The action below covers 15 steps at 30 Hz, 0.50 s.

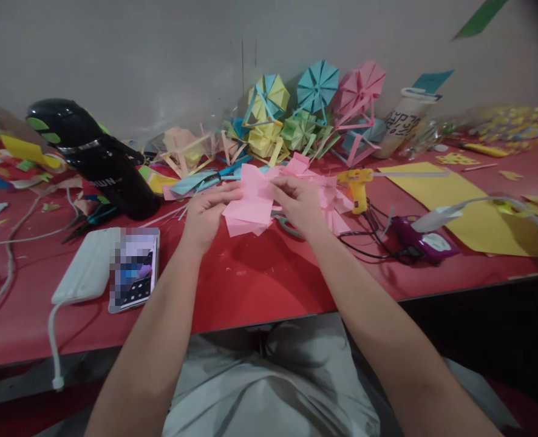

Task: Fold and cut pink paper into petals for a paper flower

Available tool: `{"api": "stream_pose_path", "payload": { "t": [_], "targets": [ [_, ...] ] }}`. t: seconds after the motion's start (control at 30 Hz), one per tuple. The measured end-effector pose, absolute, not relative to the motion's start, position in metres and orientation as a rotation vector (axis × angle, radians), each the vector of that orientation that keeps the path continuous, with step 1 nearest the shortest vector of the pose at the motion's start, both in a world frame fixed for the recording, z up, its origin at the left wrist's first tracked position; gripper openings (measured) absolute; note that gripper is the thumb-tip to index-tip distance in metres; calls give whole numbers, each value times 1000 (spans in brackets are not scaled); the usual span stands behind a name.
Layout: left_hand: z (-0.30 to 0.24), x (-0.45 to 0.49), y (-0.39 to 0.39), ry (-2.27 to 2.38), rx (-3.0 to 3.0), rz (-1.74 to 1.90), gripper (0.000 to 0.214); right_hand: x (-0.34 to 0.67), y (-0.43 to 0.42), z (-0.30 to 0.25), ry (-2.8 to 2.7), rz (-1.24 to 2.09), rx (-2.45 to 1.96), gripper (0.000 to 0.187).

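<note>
Between my two hands I hold folded pink paper just above the red table. My left hand pinches its left edge between thumb and fingers. My right hand grips the right side, fingers pressed together. More folded pink pieces lie behind and to the right of my right hand. Under that hand a scissors handle shows in part; the rest is hidden. Blue paper strips lie just beyond my left hand.
Folded paper wheels, such as a blue one, line the wall. A black bottle, white power bank and phone stand or lie left. Rightward are a yellow glue gun, purple plug box and yellow sheet.
</note>
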<state>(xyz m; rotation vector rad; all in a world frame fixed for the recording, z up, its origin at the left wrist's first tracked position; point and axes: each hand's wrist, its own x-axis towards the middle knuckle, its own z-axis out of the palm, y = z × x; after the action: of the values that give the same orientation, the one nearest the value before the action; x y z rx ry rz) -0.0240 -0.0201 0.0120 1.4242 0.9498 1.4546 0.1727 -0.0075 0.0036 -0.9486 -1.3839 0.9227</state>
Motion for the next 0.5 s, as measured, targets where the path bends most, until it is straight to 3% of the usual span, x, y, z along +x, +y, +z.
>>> {"api": "stream_pose_path", "payload": {
  "t": [0.1,0.27,0.5],
  "targets": [
    [10,-21,-19,947,1247,1423,13,174,-5,-1,-1356,945,-934,35],
    [1,-17,-13,1088,1244,1451,23,172,-8,0,-1344,1039,-963,43],
    [-1,-15,-13,1129,1187,1458,32,167,-9,-2,-1431,1095,-921,32]
  ]
}}
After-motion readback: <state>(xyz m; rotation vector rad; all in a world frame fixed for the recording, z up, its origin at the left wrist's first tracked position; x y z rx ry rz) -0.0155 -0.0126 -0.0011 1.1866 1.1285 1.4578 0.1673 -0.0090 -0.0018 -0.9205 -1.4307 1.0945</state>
